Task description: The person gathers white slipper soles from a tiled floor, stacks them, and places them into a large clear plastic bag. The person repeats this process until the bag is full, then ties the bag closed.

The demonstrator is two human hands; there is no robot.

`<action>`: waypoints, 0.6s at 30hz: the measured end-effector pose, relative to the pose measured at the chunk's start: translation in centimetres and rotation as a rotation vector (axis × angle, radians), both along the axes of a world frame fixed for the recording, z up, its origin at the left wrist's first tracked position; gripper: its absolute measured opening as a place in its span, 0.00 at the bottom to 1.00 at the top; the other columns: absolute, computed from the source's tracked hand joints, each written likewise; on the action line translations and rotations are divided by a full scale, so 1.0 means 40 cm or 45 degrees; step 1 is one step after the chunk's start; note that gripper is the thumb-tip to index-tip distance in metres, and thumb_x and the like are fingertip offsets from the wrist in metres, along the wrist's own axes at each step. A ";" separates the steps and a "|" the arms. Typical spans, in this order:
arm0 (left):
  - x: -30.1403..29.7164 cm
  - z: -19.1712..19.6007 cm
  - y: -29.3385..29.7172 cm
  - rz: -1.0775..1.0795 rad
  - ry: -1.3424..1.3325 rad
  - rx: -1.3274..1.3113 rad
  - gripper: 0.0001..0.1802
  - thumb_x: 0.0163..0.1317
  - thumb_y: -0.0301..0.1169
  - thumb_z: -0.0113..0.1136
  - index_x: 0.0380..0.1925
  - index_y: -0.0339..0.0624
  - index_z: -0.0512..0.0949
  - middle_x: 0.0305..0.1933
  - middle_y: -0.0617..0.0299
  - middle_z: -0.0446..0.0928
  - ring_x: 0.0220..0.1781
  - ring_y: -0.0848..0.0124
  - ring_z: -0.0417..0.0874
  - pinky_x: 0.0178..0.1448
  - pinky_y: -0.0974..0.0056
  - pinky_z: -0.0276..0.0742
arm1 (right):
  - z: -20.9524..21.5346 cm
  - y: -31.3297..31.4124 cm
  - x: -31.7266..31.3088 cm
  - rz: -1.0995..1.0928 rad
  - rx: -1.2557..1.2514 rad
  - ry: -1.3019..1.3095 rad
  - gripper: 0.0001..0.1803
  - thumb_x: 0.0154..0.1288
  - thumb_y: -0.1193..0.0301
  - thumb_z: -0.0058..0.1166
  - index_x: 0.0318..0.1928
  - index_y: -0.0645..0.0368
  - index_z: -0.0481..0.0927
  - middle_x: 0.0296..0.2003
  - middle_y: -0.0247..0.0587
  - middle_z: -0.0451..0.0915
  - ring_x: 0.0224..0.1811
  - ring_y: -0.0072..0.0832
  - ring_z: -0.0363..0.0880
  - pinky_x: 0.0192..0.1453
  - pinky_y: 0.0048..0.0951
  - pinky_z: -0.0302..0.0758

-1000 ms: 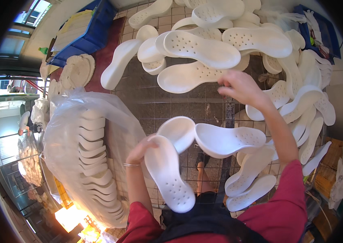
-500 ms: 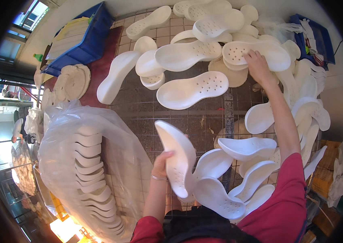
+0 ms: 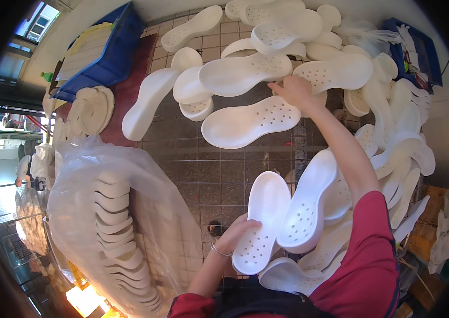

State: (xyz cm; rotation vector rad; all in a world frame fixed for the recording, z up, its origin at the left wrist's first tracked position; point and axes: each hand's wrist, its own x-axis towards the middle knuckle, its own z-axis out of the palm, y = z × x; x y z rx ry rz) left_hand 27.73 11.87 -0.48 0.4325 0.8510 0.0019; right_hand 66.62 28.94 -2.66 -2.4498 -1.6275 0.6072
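Note:
My left hand (image 3: 237, 233) grips a white foam shoe sole (image 3: 267, 206), my thumb on its upper face and a group of small holes toward its lower end. Just right of it another perforated sole (image 3: 309, 201) lies tilted over a pile of similar soles. My right hand (image 3: 294, 91) reaches far across the wire-grid surface, a digit stretched out leftward between two soles. It is at the right end of an upper sole (image 3: 243, 74) and over the holed end of a lower sole (image 3: 251, 123); its fingers appear apart, their undersides hidden.
Clear plastic wrapping (image 3: 155, 185) surrounds a long row of stacked white soles (image 3: 115, 220) on the left. A blue bin (image 3: 110, 55) stands at the far left, a smaller blue crate (image 3: 431, 63) at the far right. More soles (image 3: 399, 116) heap along the right side.
My right hand has moved left and slightly nearer, off the sole it touched. My left hand has moved right and turned its sole upright. A perforated sole now tops the near pile.

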 end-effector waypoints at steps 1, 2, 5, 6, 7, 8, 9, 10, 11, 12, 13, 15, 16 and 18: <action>0.014 0.003 -0.015 0.012 0.092 -0.026 0.22 0.61 0.27 0.58 0.56 0.32 0.72 0.47 0.59 0.79 0.45 0.73 0.82 0.50 0.68 0.78 | -0.027 0.026 -0.016 -0.107 -0.046 -0.172 0.15 0.57 0.59 0.60 0.39 0.55 0.86 0.38 0.47 0.84 0.39 0.45 0.84 0.47 0.43 0.77; 0.020 0.012 -0.022 0.085 0.145 0.050 0.22 0.61 0.27 0.57 0.56 0.32 0.72 0.46 0.59 0.79 0.44 0.72 0.82 0.50 0.67 0.78 | -0.038 0.051 -0.031 -0.120 -0.034 -0.309 0.16 0.56 0.58 0.60 0.39 0.54 0.86 0.37 0.48 0.84 0.39 0.45 0.84 0.46 0.43 0.78; -0.004 0.040 -0.007 0.340 0.088 0.252 0.21 0.61 0.26 0.56 0.55 0.32 0.72 0.45 0.59 0.79 0.44 0.71 0.82 0.50 0.66 0.78 | -0.006 0.034 -0.074 -0.182 0.077 -0.375 0.17 0.55 0.59 0.59 0.38 0.57 0.86 0.37 0.51 0.84 0.39 0.44 0.84 0.44 0.43 0.78; -0.026 0.046 0.002 0.337 0.176 0.242 0.21 0.60 0.26 0.56 0.54 0.32 0.72 0.45 0.59 0.79 0.44 0.71 0.82 0.50 0.66 0.78 | 0.020 0.007 -0.078 -0.192 0.180 -0.339 0.17 0.54 0.59 0.59 0.37 0.59 0.86 0.37 0.52 0.84 0.39 0.45 0.84 0.43 0.43 0.78; -0.059 0.051 0.021 0.366 0.178 0.257 0.21 0.60 0.26 0.56 0.54 0.32 0.72 0.45 0.58 0.79 0.44 0.71 0.82 0.50 0.66 0.78 | 0.050 -0.021 -0.070 -0.229 0.137 -0.133 0.18 0.54 0.60 0.58 0.37 0.62 0.84 0.36 0.52 0.84 0.39 0.44 0.84 0.43 0.41 0.78; -0.096 0.048 0.036 0.352 0.157 0.257 0.20 0.60 0.26 0.55 0.53 0.32 0.72 0.45 0.58 0.79 0.43 0.70 0.82 0.50 0.65 0.79 | 0.077 -0.066 -0.057 -0.249 0.213 0.048 0.19 0.54 0.60 0.57 0.37 0.65 0.83 0.35 0.53 0.84 0.38 0.42 0.84 0.42 0.39 0.77; -0.136 0.045 0.049 0.445 0.091 0.203 0.20 0.60 0.27 0.55 0.53 0.32 0.72 0.46 0.56 0.80 0.43 0.69 0.83 0.51 0.65 0.79 | 0.109 -0.101 -0.031 -0.267 0.091 0.418 0.20 0.53 0.61 0.56 0.37 0.69 0.80 0.33 0.50 0.82 0.37 0.36 0.82 0.42 0.35 0.75; -0.186 0.032 0.068 0.521 0.181 0.238 0.21 0.60 0.27 0.55 0.53 0.32 0.72 0.46 0.56 0.80 0.44 0.68 0.83 0.51 0.64 0.79 | 0.123 -0.153 -0.028 -0.245 0.201 0.515 0.20 0.54 0.61 0.56 0.36 0.69 0.79 0.30 0.43 0.80 0.36 0.28 0.78 0.42 0.31 0.73; -0.227 0.015 0.076 0.524 0.305 0.238 0.21 0.60 0.27 0.55 0.53 0.32 0.72 0.46 0.55 0.80 0.44 0.67 0.84 0.52 0.63 0.80 | 0.154 -0.196 -0.006 -0.230 0.105 0.599 0.18 0.55 0.63 0.56 0.35 0.68 0.80 0.30 0.39 0.79 0.37 0.26 0.78 0.42 0.31 0.73; -0.274 -0.009 0.089 0.630 0.287 0.273 0.21 0.60 0.27 0.55 0.54 0.32 0.71 0.46 0.55 0.80 0.44 0.67 0.84 0.52 0.63 0.80 | 0.170 -0.218 -0.009 -0.198 0.285 0.703 0.14 0.57 0.66 0.55 0.35 0.66 0.81 0.31 0.33 0.79 0.35 0.23 0.77 0.42 0.28 0.73; -0.308 -0.036 0.091 0.692 0.319 0.293 0.21 0.61 0.27 0.54 0.55 0.32 0.71 0.46 0.56 0.80 0.45 0.67 0.83 0.52 0.63 0.80 | 0.201 -0.238 -0.013 -0.371 0.216 0.947 0.11 0.58 0.68 0.55 0.35 0.64 0.81 0.30 0.28 0.79 0.33 0.19 0.76 0.41 0.24 0.72; -0.355 -0.083 0.094 0.694 0.353 0.393 0.22 0.62 0.26 0.53 0.57 0.32 0.69 0.48 0.56 0.79 0.47 0.67 0.83 0.53 0.62 0.80 | 0.279 -0.196 -0.061 -0.374 0.427 1.004 0.11 0.58 0.67 0.55 0.35 0.63 0.82 0.29 0.25 0.78 0.31 0.17 0.75 0.39 0.20 0.71; -0.371 -0.101 0.095 0.639 0.358 0.467 0.23 0.62 0.25 0.53 0.58 0.33 0.68 0.49 0.56 0.79 0.48 0.67 0.82 0.54 0.62 0.79 | 0.330 -0.146 -0.108 -0.306 0.519 0.786 0.11 0.59 0.67 0.54 0.35 0.63 0.82 0.27 0.27 0.78 0.30 0.17 0.75 0.37 0.21 0.71; -0.378 -0.126 0.087 0.544 0.328 0.642 0.25 0.64 0.24 0.52 0.62 0.35 0.65 0.56 0.57 0.76 0.55 0.68 0.78 0.59 0.62 0.76 | 0.439 -0.008 -0.252 -0.157 0.683 0.575 0.11 0.60 0.67 0.53 0.35 0.63 0.81 0.27 0.27 0.77 0.29 0.16 0.72 0.35 0.23 0.69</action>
